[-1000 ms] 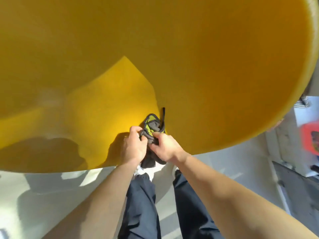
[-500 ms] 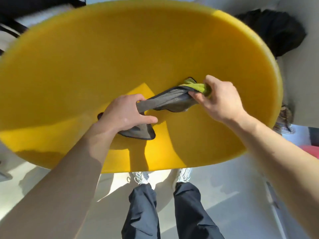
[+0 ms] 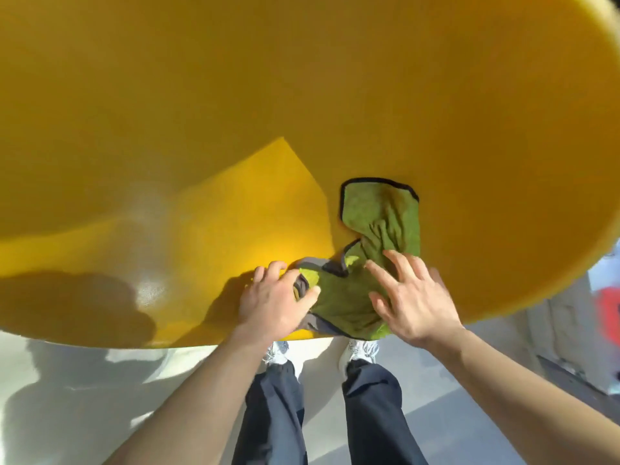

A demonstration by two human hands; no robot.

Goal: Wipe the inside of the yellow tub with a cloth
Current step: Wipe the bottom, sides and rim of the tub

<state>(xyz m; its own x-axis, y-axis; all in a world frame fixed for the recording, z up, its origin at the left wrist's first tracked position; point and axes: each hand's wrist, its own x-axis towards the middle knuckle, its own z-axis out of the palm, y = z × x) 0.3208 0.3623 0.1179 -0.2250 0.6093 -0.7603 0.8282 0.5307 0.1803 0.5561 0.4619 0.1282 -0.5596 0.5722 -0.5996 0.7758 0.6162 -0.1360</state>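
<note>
The big yellow tub (image 3: 235,95) fills the upper view, its inside facing me. A green cloth (image 3: 379,223) with a dark edge and grey back lies partly spread on the tub's inner wall near the front rim. My left hand (image 3: 271,300) pinches the cloth's left corner between thumb and fingers. My right hand (image 3: 412,297) rests flat on the cloth's lower right part, fingers spread apart.
My legs in dark trousers (image 3: 275,407) and white shoes (image 3: 359,350) stand on a pale floor below the tub's rim. A red object (image 3: 607,303) and a dark mat (image 3: 577,374) lie at the far right. My shadow falls on the tub's lower left.
The cloth was stretched between both hands; now it lies laid out green side up on the tub wall. My right hand has opened flat onto it, and the view has come closer.
</note>
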